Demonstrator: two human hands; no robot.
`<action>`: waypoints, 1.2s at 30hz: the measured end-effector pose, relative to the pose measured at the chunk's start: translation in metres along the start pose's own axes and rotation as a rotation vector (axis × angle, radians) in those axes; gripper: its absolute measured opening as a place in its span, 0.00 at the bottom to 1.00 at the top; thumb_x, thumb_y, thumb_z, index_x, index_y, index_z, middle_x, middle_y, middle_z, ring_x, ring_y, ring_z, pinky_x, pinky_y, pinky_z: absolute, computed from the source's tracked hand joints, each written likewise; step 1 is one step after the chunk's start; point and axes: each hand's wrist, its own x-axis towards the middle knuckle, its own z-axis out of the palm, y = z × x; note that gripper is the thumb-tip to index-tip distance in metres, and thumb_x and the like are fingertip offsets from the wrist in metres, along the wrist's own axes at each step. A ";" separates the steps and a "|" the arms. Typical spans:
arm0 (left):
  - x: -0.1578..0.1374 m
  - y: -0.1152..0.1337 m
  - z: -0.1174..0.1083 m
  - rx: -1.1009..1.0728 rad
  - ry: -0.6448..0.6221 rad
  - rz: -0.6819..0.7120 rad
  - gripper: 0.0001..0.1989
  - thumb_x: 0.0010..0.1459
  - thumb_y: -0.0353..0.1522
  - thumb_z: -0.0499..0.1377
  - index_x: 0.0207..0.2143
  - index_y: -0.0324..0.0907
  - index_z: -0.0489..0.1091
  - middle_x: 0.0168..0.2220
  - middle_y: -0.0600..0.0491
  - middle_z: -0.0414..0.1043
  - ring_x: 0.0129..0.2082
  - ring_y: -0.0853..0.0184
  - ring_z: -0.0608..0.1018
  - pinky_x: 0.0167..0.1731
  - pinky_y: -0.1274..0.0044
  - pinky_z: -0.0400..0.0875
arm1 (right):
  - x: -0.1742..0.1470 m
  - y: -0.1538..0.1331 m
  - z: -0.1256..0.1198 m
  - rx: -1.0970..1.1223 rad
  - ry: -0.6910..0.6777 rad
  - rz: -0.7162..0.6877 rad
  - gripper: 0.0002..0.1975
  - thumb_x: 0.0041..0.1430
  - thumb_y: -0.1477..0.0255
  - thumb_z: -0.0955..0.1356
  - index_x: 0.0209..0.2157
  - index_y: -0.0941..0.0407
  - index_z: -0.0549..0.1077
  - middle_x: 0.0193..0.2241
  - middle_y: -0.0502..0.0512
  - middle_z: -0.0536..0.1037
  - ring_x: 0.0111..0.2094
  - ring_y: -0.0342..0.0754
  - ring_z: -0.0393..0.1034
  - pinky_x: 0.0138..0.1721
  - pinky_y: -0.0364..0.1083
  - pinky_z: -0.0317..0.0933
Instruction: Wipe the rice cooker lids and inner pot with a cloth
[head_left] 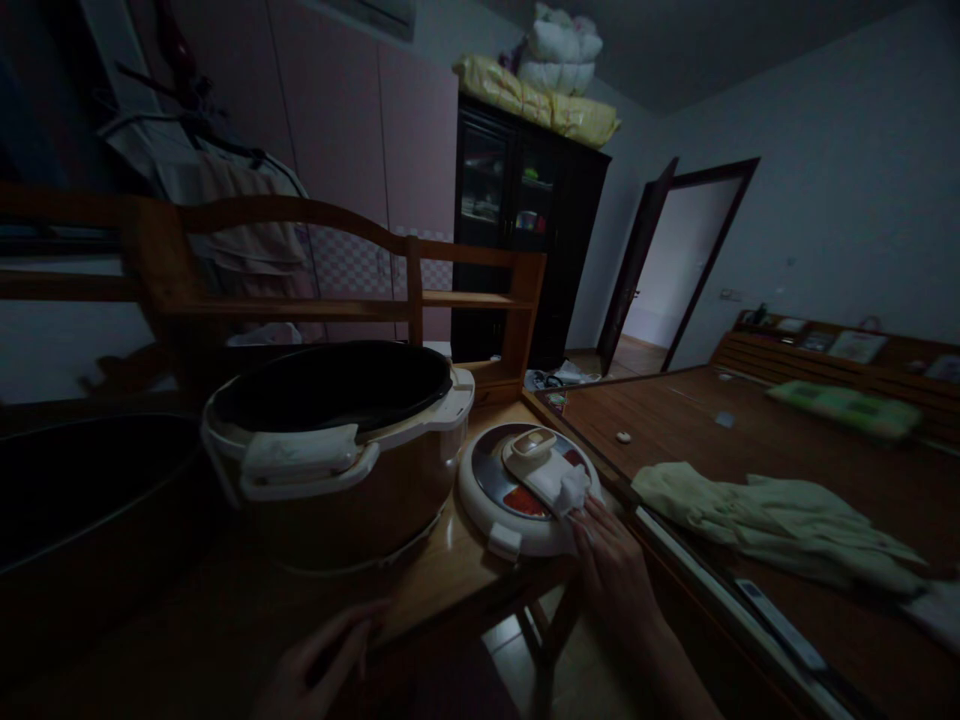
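Observation:
A round pressure cooker lid (484, 500), cream-rimmed with a shiny top and a raised handle, lies on the wooden table (442, 585). My right hand (616, 560) presses a crumpled white tissue (574, 488) against the lid's right side, fingers stretched along it. To the lid's left stands the electric pressure cooker (352, 500), uncovered, its inside dark. Down by the table's front edge hovers my left hand (330, 655), thumb and fingers apart and nothing seen in it; part of it is lost in shadow.
At far left is a large dark round pot (97, 490). A wooden shelf rail (300, 215) runs behind the cooker. To the right, a wooden bed board (675, 430) carries a pale green garment (787, 520) and a green pillow (844, 410). The room is dim.

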 end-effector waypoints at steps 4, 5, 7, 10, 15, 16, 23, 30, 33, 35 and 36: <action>-0.001 0.003 0.000 0.019 -0.020 0.001 0.27 0.59 0.51 0.50 0.51 0.46 0.73 0.27 0.55 0.76 0.33 0.65 0.79 0.42 0.77 0.72 | -0.005 0.000 0.000 0.010 0.004 -0.003 0.15 0.64 0.78 0.61 0.50 0.60 0.72 0.51 0.63 0.75 0.59 0.57 0.61 0.57 0.61 0.62; -0.001 0.005 0.000 0.023 -0.014 0.008 0.27 0.59 0.50 0.50 0.51 0.46 0.73 0.27 0.55 0.76 0.34 0.65 0.79 0.42 0.78 0.71 | -0.006 0.000 0.000 0.012 -0.004 0.003 0.16 0.64 0.78 0.61 0.51 0.60 0.71 0.51 0.63 0.75 0.60 0.57 0.61 0.57 0.61 0.61; -0.001 0.008 -0.001 0.025 0.008 0.021 0.26 0.58 0.50 0.51 0.49 0.47 0.74 0.29 0.54 0.77 0.36 0.64 0.79 0.43 0.78 0.71 | -0.006 0.000 -0.001 0.018 -0.017 0.012 0.16 0.64 0.78 0.61 0.52 0.59 0.71 0.52 0.62 0.74 0.60 0.57 0.60 0.57 0.61 0.61; -0.001 0.007 -0.003 0.028 0.037 0.027 0.24 0.57 0.50 0.53 0.48 0.47 0.75 0.32 0.54 0.78 0.40 0.62 0.79 0.45 0.76 0.71 | -0.007 0.000 0.000 0.026 -0.016 0.014 0.17 0.64 0.78 0.61 0.52 0.59 0.70 0.53 0.62 0.73 0.61 0.57 0.59 0.58 0.61 0.60; -0.001 0.002 -0.003 0.027 0.018 0.024 0.25 0.58 0.50 0.52 0.49 0.47 0.74 0.34 0.54 0.78 0.43 0.62 0.78 0.50 0.76 0.68 | -0.014 -0.004 0.000 0.038 -0.001 0.012 0.16 0.64 0.78 0.61 0.51 0.60 0.71 0.51 0.63 0.75 0.61 0.57 0.59 0.57 0.60 0.63; -0.001 0.002 -0.003 0.031 0.008 0.021 0.25 0.58 0.50 0.52 0.50 0.47 0.73 0.32 0.54 0.78 0.41 0.63 0.78 0.49 0.76 0.68 | -0.016 -0.005 -0.001 0.042 -0.004 0.012 0.16 0.64 0.78 0.61 0.51 0.60 0.71 0.51 0.63 0.75 0.61 0.57 0.58 0.56 0.60 0.63; -0.002 0.008 -0.002 0.019 0.022 0.015 0.26 0.56 0.52 0.52 0.47 0.47 0.75 0.30 0.53 0.78 0.40 0.61 0.79 0.48 0.75 0.70 | -0.037 -0.003 -0.005 0.039 0.007 -0.012 0.18 0.63 0.78 0.61 0.54 0.56 0.70 0.53 0.60 0.74 0.61 0.58 0.57 0.54 0.61 0.66; 0.001 0.000 0.000 -0.001 0.042 0.016 0.24 0.58 0.49 0.53 0.48 0.45 0.75 0.34 0.53 0.78 0.43 0.61 0.78 0.47 0.76 0.70 | -0.063 0.006 -0.005 0.002 -0.034 -0.002 0.18 0.63 0.78 0.61 0.53 0.58 0.70 0.54 0.61 0.72 0.61 0.59 0.57 0.54 0.62 0.65; 0.001 -0.002 0.001 -0.020 0.013 0.012 0.25 0.59 0.48 0.52 0.51 0.44 0.73 0.29 0.55 0.77 0.36 0.64 0.79 0.44 0.76 0.71 | -0.065 0.006 -0.004 0.000 -0.028 -0.002 0.18 0.63 0.78 0.61 0.53 0.58 0.69 0.54 0.61 0.73 0.61 0.59 0.58 0.54 0.62 0.65; 0.002 -0.003 0.001 -0.034 0.014 0.034 0.24 0.59 0.47 0.53 0.51 0.44 0.73 0.28 0.55 0.77 0.34 0.65 0.79 0.42 0.77 0.72 | -0.065 0.005 -0.004 0.000 -0.014 0.005 0.18 0.63 0.78 0.61 0.53 0.58 0.69 0.53 0.60 0.73 0.61 0.59 0.57 0.54 0.62 0.65; 0.002 -0.004 0.001 -0.034 0.022 0.043 0.24 0.59 0.47 0.53 0.50 0.45 0.73 0.29 0.55 0.77 0.35 0.64 0.79 0.42 0.77 0.72 | -0.065 0.004 -0.004 0.001 -0.010 0.010 0.18 0.63 0.78 0.61 0.53 0.57 0.70 0.53 0.60 0.73 0.62 0.59 0.57 0.54 0.62 0.65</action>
